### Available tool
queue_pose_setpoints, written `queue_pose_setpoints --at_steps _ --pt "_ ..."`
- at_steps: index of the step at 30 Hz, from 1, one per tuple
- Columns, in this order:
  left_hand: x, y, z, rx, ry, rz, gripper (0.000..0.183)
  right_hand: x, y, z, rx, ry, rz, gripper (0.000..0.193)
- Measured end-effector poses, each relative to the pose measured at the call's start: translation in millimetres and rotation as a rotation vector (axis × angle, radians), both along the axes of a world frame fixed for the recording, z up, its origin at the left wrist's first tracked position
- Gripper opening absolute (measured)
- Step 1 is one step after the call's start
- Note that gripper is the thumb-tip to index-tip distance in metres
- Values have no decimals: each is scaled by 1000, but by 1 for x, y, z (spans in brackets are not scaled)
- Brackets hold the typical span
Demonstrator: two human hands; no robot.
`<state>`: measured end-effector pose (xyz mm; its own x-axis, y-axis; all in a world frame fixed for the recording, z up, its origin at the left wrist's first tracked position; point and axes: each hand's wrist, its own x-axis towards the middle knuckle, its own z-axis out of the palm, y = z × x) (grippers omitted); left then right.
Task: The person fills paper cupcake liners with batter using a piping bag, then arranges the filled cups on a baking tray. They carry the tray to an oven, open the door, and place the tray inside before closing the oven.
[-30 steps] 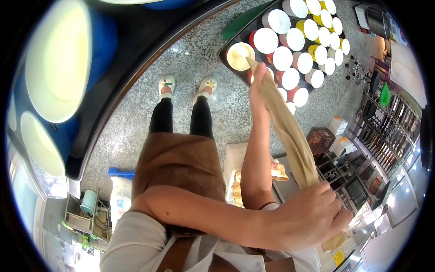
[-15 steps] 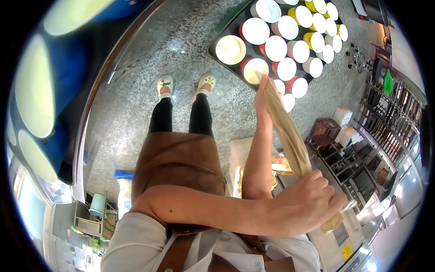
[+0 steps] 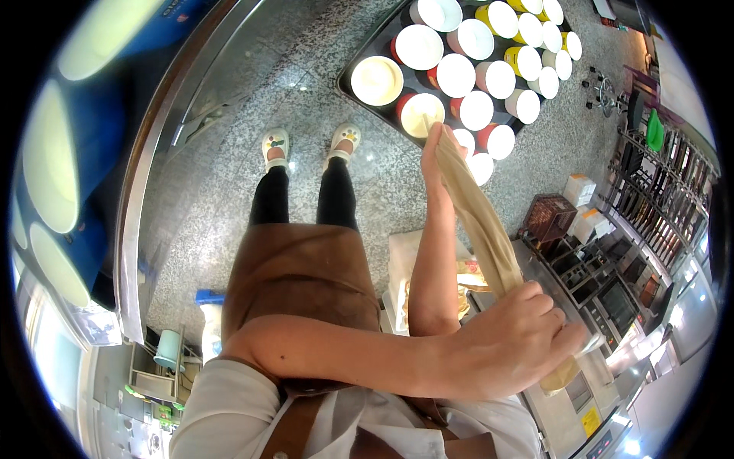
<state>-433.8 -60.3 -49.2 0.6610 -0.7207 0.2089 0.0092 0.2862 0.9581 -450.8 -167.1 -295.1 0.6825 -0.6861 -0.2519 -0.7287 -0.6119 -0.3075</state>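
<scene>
Thing in hand: a long, tan, soft strip of dough-like material [image 3: 480,226], stretched taut between both hands above the speckled grey stone floor [image 3: 229,183].
Handling: it looks light, limp and pliable; my judgement is that it would sag or tear if pulled hard, so the 2 ends are the sound places to hold it, as now.
Look: matt beige, smooth, narrow at the far end, wider and flatter toward the near end, with a stub poking out below the near fist.
Left hand [image 3: 514,348]: the forearm crosses the body and the fingers are closed in a fist around the near end of the strip.
Right hand [image 3: 436,153]: raised away from the body, fingers pinched together on the far end.
Hands: well apart, joined only by the strip.
Beyond the far end: a dark flat tray [image 3: 359,46] on the floor, filled with red and yellow round cups [image 3: 455,75] holding pale contents.
Below: a brown apron [image 3: 302,275], black leggings and white shoes [image 3: 275,145].
Right side: metal racks and a brown crate [image 3: 549,218]; a counter is not clearly seen.
</scene>
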Motion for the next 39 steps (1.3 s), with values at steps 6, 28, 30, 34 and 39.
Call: queue_pose_setpoints --at_steps 6,28,30,34,39 --pt "6 0 9 -61 0 45 14 -1 5 18 85 -87 -44 36" --pt "-14 45 1 -163 145 58 32 -24 45 190 1959 -674 -1172 18" --pt "-17 50 6 -171 197 80 31 -13 41 191 2068 -766 -1422 17" --pt "-26 66 5 -104 203 19 32 -10 31 175 2173 -861 -1506 19" --pt "-27 81 2 -20 194 -41 34 -8 30 145 2203 -807 -1485 21"
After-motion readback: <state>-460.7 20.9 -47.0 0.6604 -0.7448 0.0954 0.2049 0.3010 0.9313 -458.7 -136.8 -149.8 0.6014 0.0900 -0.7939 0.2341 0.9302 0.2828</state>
